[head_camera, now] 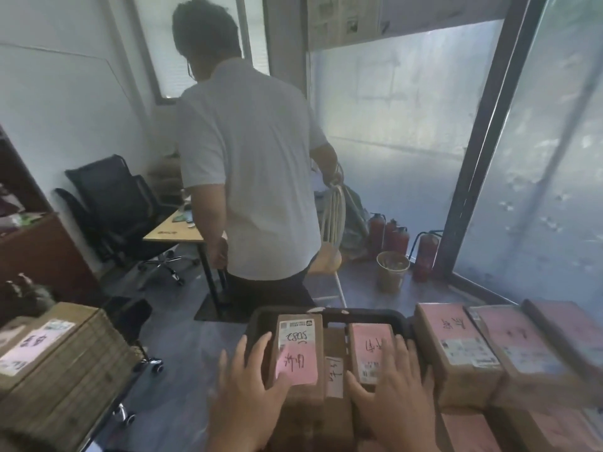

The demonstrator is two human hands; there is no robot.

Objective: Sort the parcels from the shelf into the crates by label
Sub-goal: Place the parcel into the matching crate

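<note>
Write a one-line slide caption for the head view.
Both hands, left and right, rest open on pink-labelled parcels in a black crate while another person stands beyond.

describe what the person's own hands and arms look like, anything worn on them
Both hands are bare: the left hand and the right hand show no gloves, rings or watch. The forearms are bare to the frame edge, with no sleeves in view.
</note>
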